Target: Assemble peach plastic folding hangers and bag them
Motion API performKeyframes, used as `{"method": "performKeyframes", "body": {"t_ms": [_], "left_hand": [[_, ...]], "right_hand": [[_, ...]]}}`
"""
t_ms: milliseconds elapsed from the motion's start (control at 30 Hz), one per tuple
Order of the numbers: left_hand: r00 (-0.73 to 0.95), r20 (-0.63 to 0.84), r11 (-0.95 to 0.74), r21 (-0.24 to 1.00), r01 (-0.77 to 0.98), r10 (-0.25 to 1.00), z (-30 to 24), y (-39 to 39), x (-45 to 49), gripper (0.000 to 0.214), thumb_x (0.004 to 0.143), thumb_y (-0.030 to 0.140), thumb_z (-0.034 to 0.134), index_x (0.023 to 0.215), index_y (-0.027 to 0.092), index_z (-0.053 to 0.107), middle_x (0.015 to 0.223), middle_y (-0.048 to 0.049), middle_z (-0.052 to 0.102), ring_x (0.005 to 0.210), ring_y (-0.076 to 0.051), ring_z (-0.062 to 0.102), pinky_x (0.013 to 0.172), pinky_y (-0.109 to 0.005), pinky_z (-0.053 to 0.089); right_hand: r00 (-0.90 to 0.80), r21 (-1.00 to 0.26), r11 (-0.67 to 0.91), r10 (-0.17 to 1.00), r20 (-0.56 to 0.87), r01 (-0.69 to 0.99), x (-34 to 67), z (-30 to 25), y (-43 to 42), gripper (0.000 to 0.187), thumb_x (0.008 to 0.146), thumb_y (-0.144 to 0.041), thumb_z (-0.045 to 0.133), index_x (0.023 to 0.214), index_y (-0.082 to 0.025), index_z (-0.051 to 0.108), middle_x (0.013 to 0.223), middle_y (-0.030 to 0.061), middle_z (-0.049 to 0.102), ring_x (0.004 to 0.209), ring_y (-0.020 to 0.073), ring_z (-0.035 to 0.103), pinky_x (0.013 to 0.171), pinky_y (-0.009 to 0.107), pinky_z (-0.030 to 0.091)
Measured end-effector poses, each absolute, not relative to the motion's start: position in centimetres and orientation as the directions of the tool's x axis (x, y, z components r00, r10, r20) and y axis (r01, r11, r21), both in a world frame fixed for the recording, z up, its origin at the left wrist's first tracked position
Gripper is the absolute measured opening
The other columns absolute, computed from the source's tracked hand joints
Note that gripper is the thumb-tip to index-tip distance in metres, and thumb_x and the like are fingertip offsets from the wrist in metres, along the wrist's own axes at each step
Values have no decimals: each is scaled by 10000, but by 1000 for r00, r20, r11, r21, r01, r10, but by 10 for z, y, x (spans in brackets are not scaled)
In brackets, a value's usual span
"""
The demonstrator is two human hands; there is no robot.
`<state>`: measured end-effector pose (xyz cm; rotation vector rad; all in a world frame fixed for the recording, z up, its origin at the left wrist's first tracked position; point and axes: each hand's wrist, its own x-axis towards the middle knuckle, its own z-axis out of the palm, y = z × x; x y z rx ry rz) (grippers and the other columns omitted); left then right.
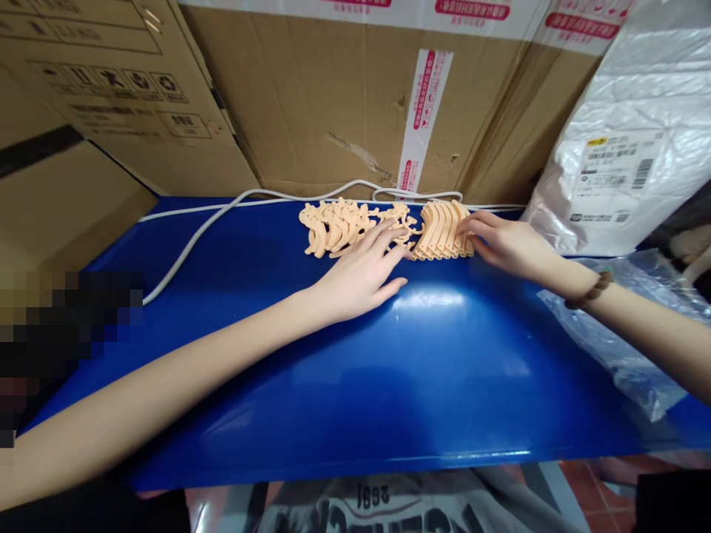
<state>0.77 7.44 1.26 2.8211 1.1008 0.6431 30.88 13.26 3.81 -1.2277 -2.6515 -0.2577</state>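
On the blue table top lies a loose heap of peach-coloured curved pieces point(336, 226), their exact kind unclear. To its right are smaller peach pieces point(401, 215), partly covered by my left hand point(364, 274). That hand is palm down with its fingers spread, fingertips over the small pieces and near a neat row. The row of curved peach pieces point(438, 226) stands side by side, closely packed. At its right end my right hand point(503, 240) has bent fingers and thumb closed on the last curved piece; the fingertips partly hide it.
A white cable point(222, 203) runs along the back of the blue table point(333, 400). Cardboard boxes point(333, 96) wall off the rear and left. A white plastic parcel point(616, 148) stands at right, with a clear plastic bag point(627, 340) in front of it.
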Motion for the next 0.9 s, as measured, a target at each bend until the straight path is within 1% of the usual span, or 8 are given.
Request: {"method": "performKeyframes", "body": {"t_ms": [167,333,500,600,667,733,833,900], "left_hand": [[688,345,-764,182,619,639,11,66,4,290,972,295,551,1213,136,573,1489,-199,461,1495,-370,280,1190,-584,329],[720,377,-810,200,551,583,7,60,-3,251,979,279,540,1206,174,560,1467,-162,493,1481,-328,316,1198,-556,323],[741,332,-811,190,554,584,0,59,-11,292,992,305,523,1240,156,555,1465,-167,496,1439,-315,383,1186,-517,346],[748,299,-804,175,568,593,-5,56,-13,359,1008,320,494,1296,110,542,1460,-185,500,1400,-294,436,1180,-455,366],[743,275,-791,176,585,610,-8,54,-13,406,1028,341,448,1341,93,520,1454,-187,511,1372,-286,470,1171,-438,380],[737,255,-779,177,601,626,-11,52,-14,434,1043,362,403,1374,99,500,1453,-178,522,1351,-282,495,1163,-442,387],[734,251,-775,170,608,631,-15,51,-14,436,1047,372,379,1374,113,506,1448,-165,532,1337,-278,508,1157,-433,390],[728,263,-773,166,612,633,-16,51,-14,429,1045,375,378,1364,122,514,1446,-160,535,1330,-276,511,1153,-431,392]], "right_hand": [[-679,90,678,703,212,730,311,37,138,261,927,-215,435,1089,-172,635,1096,122,661,820,215,649,687,330,482],[-679,42,693,689,253,719,309,41,137,220,893,-177,460,1023,-170,638,1071,120,675,911,228,664,778,358,517],[-590,71,605,734,337,793,271,51,95,223,943,-263,473,1064,-187,644,1201,140,660,1030,288,658,781,389,508],[-538,72,546,781,317,835,237,48,58,245,976,-294,455,1081,-184,647,1165,136,673,944,280,666,715,368,479],[-548,53,555,794,264,830,218,41,40,238,982,-298,460,1069,-175,644,1097,125,688,895,259,664,683,345,458],[-583,54,587,780,229,808,206,31,32,213,985,-295,463,1001,-180,643,1009,114,693,844,236,649,647,322,429],[-641,54,650,727,245,758,202,16,36,214,997,-290,447,909,-190,614,892,98,681,801,217,618,642,307,399],[-656,-5,682,706,267,731,204,9,44,196,999,-286,442,893,-200,583,836,76,664,766,204,596,649,299,390]]}}
